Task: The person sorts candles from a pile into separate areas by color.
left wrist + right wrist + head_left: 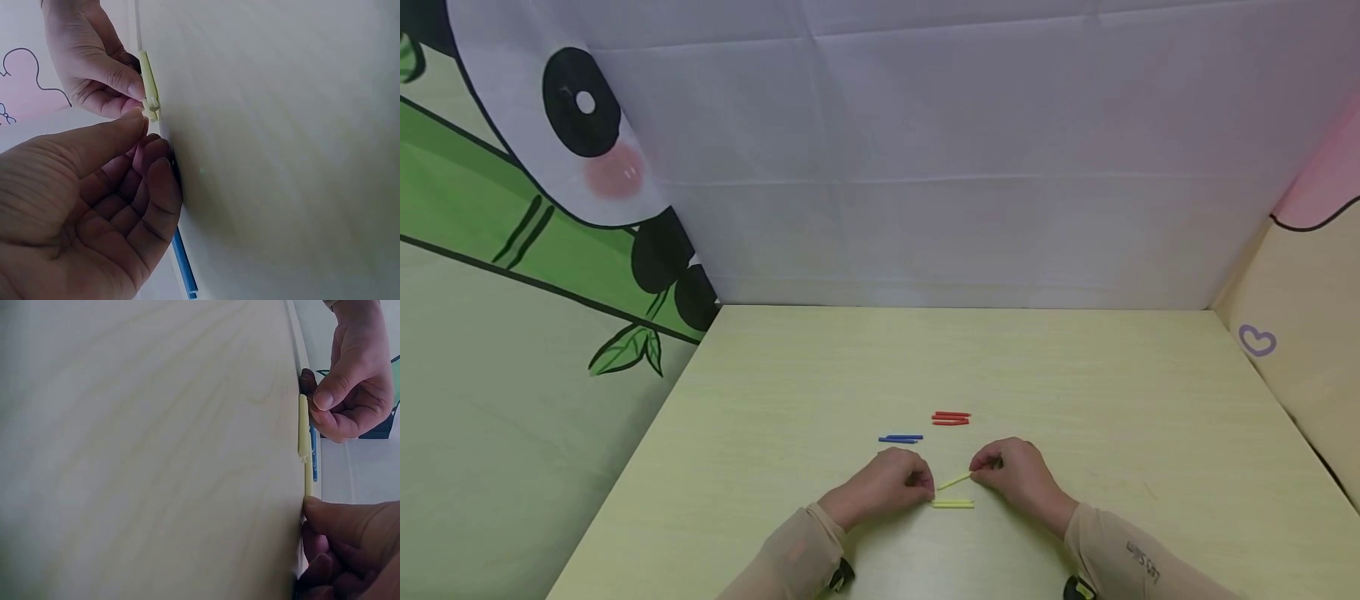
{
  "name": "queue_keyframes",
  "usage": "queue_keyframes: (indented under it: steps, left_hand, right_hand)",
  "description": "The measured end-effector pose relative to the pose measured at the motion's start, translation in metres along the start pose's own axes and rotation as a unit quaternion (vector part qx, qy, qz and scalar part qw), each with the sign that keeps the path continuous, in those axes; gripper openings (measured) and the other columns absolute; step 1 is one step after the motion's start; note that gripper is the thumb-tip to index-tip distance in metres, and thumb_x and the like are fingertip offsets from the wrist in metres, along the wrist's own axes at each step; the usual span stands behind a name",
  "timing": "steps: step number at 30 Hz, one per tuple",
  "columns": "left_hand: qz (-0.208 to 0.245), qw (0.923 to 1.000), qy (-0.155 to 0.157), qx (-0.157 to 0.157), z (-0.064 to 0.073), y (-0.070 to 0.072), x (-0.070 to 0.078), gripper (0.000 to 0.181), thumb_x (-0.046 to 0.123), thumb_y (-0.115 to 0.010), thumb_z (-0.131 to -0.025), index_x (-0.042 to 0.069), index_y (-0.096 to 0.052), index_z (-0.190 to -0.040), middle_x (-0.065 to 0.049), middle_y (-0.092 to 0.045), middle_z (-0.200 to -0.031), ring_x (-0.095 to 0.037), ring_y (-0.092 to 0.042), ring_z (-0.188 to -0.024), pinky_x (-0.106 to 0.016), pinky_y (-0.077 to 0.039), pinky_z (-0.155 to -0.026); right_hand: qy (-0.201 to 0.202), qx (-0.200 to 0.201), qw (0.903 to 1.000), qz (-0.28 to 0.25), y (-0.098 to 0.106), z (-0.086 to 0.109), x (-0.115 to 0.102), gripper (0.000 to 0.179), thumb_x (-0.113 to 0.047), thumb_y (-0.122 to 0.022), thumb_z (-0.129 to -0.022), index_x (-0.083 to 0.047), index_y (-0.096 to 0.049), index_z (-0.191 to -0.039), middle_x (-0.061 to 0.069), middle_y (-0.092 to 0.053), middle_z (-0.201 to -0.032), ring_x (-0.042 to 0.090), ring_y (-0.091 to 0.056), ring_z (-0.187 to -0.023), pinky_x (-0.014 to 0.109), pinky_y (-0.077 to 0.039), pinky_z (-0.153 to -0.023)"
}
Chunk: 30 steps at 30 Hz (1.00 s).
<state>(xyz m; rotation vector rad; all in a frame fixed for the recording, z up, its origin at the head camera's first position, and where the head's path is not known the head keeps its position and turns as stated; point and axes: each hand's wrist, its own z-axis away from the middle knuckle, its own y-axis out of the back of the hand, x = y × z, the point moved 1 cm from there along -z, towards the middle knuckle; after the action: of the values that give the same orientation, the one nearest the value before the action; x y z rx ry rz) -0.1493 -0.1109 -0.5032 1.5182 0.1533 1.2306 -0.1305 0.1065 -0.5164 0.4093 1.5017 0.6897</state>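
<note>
In the head view, my right hand [1018,473] pinches one end of a thin yellow stick [953,482] between thumb and finger. The stick slants down to the left, above more yellow sticks [953,504] lying side by side on the table. My left hand [889,483] is beside the left ends of the sticks, fingers bent and thumb close to the fingertips. In the left wrist view, its thumb tip comes right up to a yellow stick end [150,115]; whether it grips anything is unclear. Blue sticks [900,438] lie just beyond my left hand.
A group of red sticks [951,418] lies farther back, right of the blue ones. The pale wooden table [775,375] meets a white cloth wall [925,242] at the back. Printed panels flank it on the left and right.
</note>
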Motion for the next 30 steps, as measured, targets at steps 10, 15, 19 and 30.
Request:
queue_keyframes:
  steps: [10,15,19,30]
  left_hand:
    - [-0.002,1.0000,-0.009,0.001,0.012,0.000,-0.006,0.008,0.014,-0.075,-0.086,0.016,-0.071,-0.080,0.016,-0.057,-0.069,0.001,-0.049,-0.066,-0.018,-0.044,-0.065]
    - [0.000,0.9999,-0.015,0.000,0.019,0.001,-0.008,0.009,0.014,-0.075,-0.086,0.017,-0.070,-0.079,0.016,-0.057,-0.069,0.001,-0.049,-0.065,-0.018,-0.043,-0.064]
    - [0.007,0.9999,-0.014,0.001,0.020,0.001,-0.008,0.010,0.013,-0.074,-0.086,0.017,-0.070,-0.078,0.016,-0.057,-0.069,0.002,-0.048,-0.064,-0.018,-0.044,-0.063]
    - [0.024,0.9996,-0.009,0.011,0.022,0.004,-0.007,0.010,0.010,-0.073,-0.086,0.017,-0.071,-0.079,0.016,-0.061,-0.072,0.001,-0.053,-0.069,-0.019,-0.046,-0.067]
  right_hand:
    - [0.000,0.004,0.9999,0.014,-0.013,0.008,-0.007,0.015,-0.006,-0.078,-0.079,-0.017,-0.071,-0.072,-0.010,-0.060,-0.069,0.010,-0.050,-0.067,0.031,-0.041,-0.069]
    - [-0.001,0.006,0.9999,0.015,-0.018,0.014,-0.012,0.015,-0.007,-0.078,-0.080,-0.017,-0.070,-0.072,-0.010,-0.060,-0.070,0.010,-0.050,-0.069,0.032,-0.041,-0.070]
    - [-0.003,0.006,0.9999,0.014,-0.018,0.016,-0.012,0.015,-0.007,-0.078,-0.081,-0.017,-0.070,-0.072,-0.010,-0.061,-0.071,0.010,-0.050,-0.069,0.030,-0.041,-0.069]
    - [-0.003,0.018,0.9998,0.001,-0.018,0.020,-0.012,0.015,-0.009,-0.078,-0.081,-0.018,-0.071,-0.072,-0.010,-0.062,-0.071,0.008,-0.051,-0.068,0.028,-0.042,-0.067]
